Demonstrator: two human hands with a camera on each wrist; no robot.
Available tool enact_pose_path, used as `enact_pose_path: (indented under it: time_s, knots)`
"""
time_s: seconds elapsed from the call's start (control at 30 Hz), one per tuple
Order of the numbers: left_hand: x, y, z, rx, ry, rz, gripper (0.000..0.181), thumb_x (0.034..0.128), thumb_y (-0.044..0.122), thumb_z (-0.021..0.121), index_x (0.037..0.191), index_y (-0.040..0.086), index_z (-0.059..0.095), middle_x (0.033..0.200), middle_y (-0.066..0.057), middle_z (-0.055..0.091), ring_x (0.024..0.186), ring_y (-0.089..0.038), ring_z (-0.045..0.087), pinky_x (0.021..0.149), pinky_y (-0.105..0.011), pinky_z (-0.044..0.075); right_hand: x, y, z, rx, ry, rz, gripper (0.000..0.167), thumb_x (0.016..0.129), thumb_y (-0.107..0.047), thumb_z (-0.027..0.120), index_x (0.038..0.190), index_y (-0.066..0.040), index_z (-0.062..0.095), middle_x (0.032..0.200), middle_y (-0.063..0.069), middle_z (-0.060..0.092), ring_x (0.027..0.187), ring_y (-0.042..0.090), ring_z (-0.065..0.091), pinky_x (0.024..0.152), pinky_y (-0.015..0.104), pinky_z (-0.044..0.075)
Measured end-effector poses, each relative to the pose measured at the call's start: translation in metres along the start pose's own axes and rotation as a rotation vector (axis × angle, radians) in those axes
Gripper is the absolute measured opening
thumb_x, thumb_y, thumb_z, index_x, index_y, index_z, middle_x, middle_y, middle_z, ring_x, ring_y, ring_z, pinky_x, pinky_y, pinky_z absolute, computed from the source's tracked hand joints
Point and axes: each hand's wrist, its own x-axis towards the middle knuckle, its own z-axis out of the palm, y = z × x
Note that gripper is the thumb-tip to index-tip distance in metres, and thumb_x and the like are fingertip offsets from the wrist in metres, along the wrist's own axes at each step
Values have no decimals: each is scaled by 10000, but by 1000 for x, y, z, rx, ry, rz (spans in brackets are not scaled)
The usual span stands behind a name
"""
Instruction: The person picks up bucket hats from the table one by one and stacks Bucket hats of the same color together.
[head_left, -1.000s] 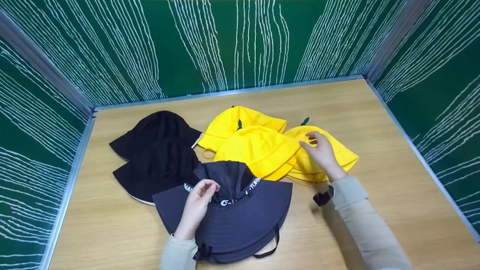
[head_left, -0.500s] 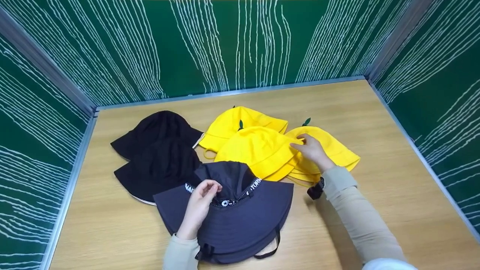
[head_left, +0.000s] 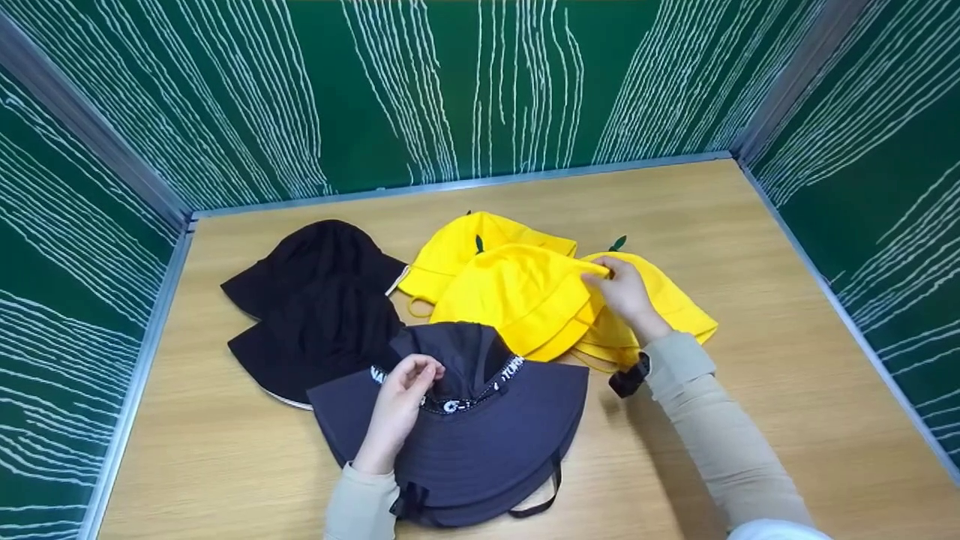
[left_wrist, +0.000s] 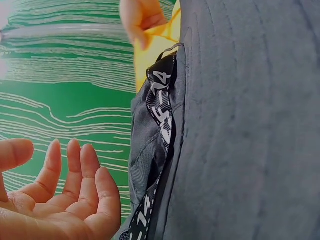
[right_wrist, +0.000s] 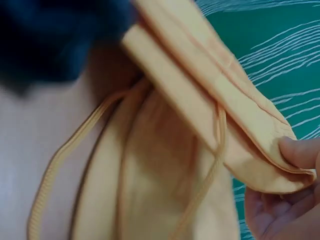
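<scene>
front yellow hat [head_left: 510,296] — is lying at the middle of the surface [head_left: 787,360], overlapping two other yellow hats [head_left: 442,251]; right grip [head_left: 624,291] is pinching its brim, probably because that edge is offering the easiest hold. left grip [head_left: 401,397], fingers loose, holding nothing, is hovering near the grey hat [head_left: 487,442]. showing: yellow hats, three; black hats [head_left: 330,330], two; grey hat, one — layered brims are perhaps hiding more.

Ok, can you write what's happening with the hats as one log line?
right fingers: pinch front yellow hat by brim | left fingers: relaxed, holding nothing, near dark gray hat | black hats: overlapping in view
</scene>
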Motion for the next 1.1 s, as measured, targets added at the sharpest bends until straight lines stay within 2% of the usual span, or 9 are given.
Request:
enact_pose_path:
  time_s: [0.1, 0.2, 0.43, 0.63, 0.73, 0.8, 0.97, 1.1]
  knots:
    - [1, 2, 0, 8, -9, 9, 222, 973, 74, 476, 1029, -128, 547, 1015, -211, 609, 992, -255, 592, 920, -337, 451, -5, -12, 0, 82, 39, -46, 235, 965, -139, 533, 1112, 38, 580, 964, 65, 546, 802, 142, 476, 701, 200, 401]
    - [2, 4, 0, 11, -14, 13, 219, 977, 76, 471, 1030, -122, 546, 1021, -207, 600, 1002, -254, 585, 943, -359, 443, -9, -22, -1, 133, 68, -93, 235, 963, -139, 537, 1098, 50, 574, 948, 38, 536, 798, 114, 480, 701, 173, 412]
    - [3, 9, 0, 43, -21, 27, 221, 980, 95, 478, 1035, -105, 556, 1034, -218, 603, 1023, -275, 589, 945, -324, 444, -19, -39, -9, 231, 87, -220, 200, 946, -97, 555, 1036, 80, 582, 870, -27, 551, 747, 74, 499, 679, 163, 430]
    - [8, 12, 0, 83, -19, 53, 200, 969, 65, 482, 1018, -110, 564, 1018, -246, 612, 997, -294, 599, 908, -240, 450, -27, -53, -22, 328, 148, -324, 133, 913, -5, 575, 987, 104, 590, 811, -88, 573, 714, 62, 494, 643, 166, 436]
    - [11, 16, -1, 83, -18, 65, 190, 965, 50, 479, 1020, -112, 560, 1019, -256, 609, 994, -300, 598, 897, -215, 451, -31, -61, -29, 361, 194, -358, 83, 902, 25, 576, 955, 80, 609, 805, -74, 588, 716, 69, 494, 644, 168, 444]
    - [14, 18, -2, 82, -11, 75, 187, 962, 46, 485, 1020, -115, 561, 1017, -264, 605, 977, -285, 598, 885, -204, 451, -34, -65, -34, 391, 221, -373, 70, 899, 37, 573, 929, 27, 635, 815, -65, 598, 726, 73, 508, 655, 170, 459]
    - [26, 27, -3, 116, 13, 101, 195, 952, 58, 514, 1031, -112, 569, 1017, -283, 607, 945, -258, 610, 848, -189, 454, -42, -75, -45, 521, 276, -394, 233, 881, 77, 570, 870, -126, 684, 831, -63, 626, 739, 73, 538, 677, 172, 482]
    - [38, 35, -1, 180, 7, 113, 195, 934, 73, 550, 1047, -86, 565, 1026, -238, 614, 939, -280, 604, 850, -256, 453, -49, -81, -54, 648, 282, -448, 241, 880, 76, 576, 865, -136, 689, 832, -32, 634, 737, 89, 544, 680, 177, 490]
